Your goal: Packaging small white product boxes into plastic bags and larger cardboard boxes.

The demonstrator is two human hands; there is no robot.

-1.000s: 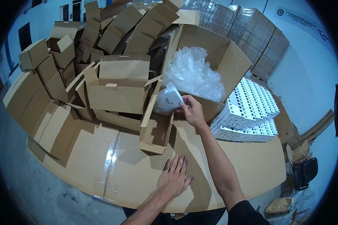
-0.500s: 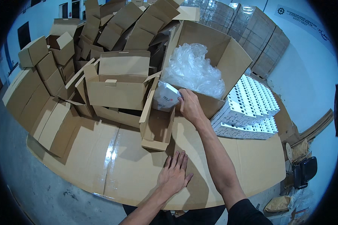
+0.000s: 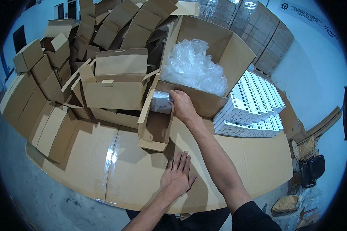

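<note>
A small white box in clear plastic wrap [image 3: 160, 103] sits at the far end of a narrow open carton [image 3: 157, 129], lower than the carton's rim. My right hand [image 3: 183, 106] reaches over the carton's right wall, its fingers closed at the white box's upper right corner. The fingertips are partly hidden behind the hand. My left hand [image 3: 177, 178] lies flat on the cardboard-covered table [image 3: 135, 181], fingers stretched out, just in front of the narrow carton.
A large open carton [image 3: 241, 54] full of clear plastic bags [image 3: 198, 67] stands behind the right hand. White patterned boxes [image 3: 254, 104] are stacked at the right. More open cartons [image 3: 115, 92] crowd the left and back. A black chair [image 3: 312, 169] stands beyond the table's right edge.
My right hand has lowered the white box from a tilt at the carton's rim down into its far end. My left hand stays flat on the table. The view has shifted slightly.
</note>
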